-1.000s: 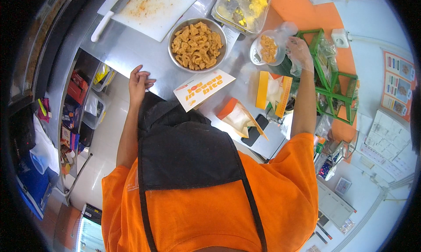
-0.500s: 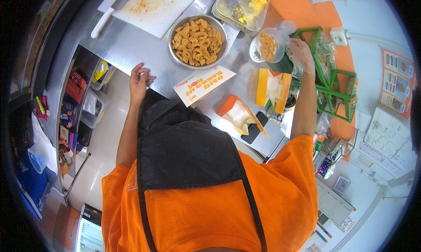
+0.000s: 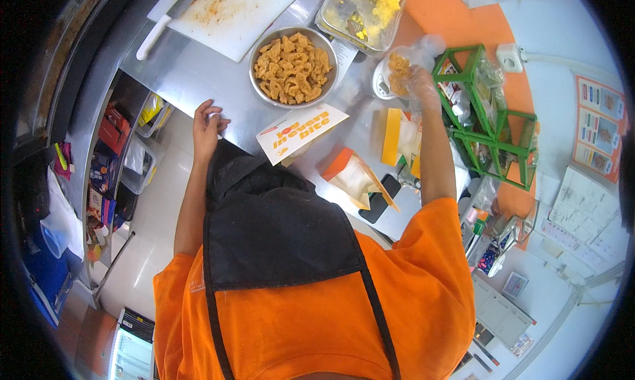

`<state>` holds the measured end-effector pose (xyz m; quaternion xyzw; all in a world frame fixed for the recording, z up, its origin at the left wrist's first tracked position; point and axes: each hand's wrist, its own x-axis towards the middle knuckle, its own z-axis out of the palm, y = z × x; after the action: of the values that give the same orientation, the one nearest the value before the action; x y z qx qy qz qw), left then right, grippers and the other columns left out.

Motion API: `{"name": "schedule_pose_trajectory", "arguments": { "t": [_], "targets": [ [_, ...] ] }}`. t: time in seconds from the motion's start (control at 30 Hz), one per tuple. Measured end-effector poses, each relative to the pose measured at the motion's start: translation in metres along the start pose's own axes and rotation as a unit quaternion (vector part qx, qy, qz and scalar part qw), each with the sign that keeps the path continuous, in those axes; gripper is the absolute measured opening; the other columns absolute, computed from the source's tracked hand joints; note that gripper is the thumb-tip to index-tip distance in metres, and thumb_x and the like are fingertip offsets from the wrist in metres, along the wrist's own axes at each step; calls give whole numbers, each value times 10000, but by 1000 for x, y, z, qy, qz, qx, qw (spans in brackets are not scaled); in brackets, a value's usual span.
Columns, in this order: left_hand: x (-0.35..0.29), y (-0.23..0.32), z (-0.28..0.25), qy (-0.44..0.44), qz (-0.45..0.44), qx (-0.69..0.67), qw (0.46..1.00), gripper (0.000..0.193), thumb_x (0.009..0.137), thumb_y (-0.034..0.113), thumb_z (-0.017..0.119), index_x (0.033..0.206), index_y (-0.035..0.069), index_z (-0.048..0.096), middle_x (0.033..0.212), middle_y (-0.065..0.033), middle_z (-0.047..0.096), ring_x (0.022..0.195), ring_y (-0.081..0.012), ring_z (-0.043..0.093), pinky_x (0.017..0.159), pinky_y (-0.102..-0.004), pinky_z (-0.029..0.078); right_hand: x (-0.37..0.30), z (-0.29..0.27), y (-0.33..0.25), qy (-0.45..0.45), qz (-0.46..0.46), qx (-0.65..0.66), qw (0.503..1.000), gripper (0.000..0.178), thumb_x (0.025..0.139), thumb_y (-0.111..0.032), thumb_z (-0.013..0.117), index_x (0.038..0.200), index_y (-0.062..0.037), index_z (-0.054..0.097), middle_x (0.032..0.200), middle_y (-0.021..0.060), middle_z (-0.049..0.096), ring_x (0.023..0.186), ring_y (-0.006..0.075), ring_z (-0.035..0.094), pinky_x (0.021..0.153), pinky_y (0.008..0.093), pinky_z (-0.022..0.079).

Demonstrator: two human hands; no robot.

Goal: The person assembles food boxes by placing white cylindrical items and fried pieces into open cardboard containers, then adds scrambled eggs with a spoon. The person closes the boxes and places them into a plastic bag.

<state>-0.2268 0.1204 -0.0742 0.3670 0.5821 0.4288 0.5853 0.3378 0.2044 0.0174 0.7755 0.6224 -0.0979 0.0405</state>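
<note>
My right hand (image 3: 421,92), in a clear plastic glove, reaches over a clear bowl (image 3: 411,52) of fried pieces (image 3: 399,74). The bowl sits on a small white kitchen scale (image 3: 380,84). The gloved fingertips are at the pieces, but glove and blur hide whether they grip any. My left hand (image 3: 208,121) lies at the counter's edge, fingers apart and nothing in them. Between the hands is a steel bowl (image 3: 293,68) heaped with fried pieces. Nearer me are a white printed carton (image 3: 301,132) and two paper-lined open boxes, one orange (image 3: 344,168), one yellow (image 3: 391,138).
A white cutting board (image 3: 228,16) and a white-handled knife (image 3: 154,37) lie at the far left. Behind the scale stands a clear container of yellow food (image 3: 370,13). Green racks (image 3: 486,115) stand to the right. A dark phone (image 3: 380,201) lies beside the orange box.
My right hand has moved left from beside the bowl on the scale to over its fried pieces. My left hand stays at the counter edge. The view has shifted slightly.
</note>
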Motion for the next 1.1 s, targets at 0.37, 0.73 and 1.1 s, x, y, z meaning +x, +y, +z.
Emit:
{"name": "schedule_pose_trajectory", "arguments": {
  "t": [0.37,0.73,1.1],
  "targets": [
    [2,5,-1,-13,-4,4,1000,398,974,29,452,1368,29,391,1077,-64,570,819,-179,680,662,-250,525,-28,-59,-13,-2,71,110,991,363,807,-213,627,1096,1,674,958,186,704,855,242,680,761,334,515],
    [-4,10,-6,-75,-4,58,995,497,906,-15,479,1390,54,389,1189,-83,551,970,-212,647,780,-309,527,-38,-90,-147,-79,-137,277,948,391,860,-225,613,1159,24,649,919,93,696,766,163,624,706,289,502],
    [-83,25,56,-274,-55,235,931,835,835,247,745,1443,-60,262,1392,-276,419,1218,-312,517,1005,-396,447,-26,-47,22,63,-49,155,985,511,808,-236,594,1221,64,585,1086,259,668,1041,349,650,904,409,494]
  ]
}}
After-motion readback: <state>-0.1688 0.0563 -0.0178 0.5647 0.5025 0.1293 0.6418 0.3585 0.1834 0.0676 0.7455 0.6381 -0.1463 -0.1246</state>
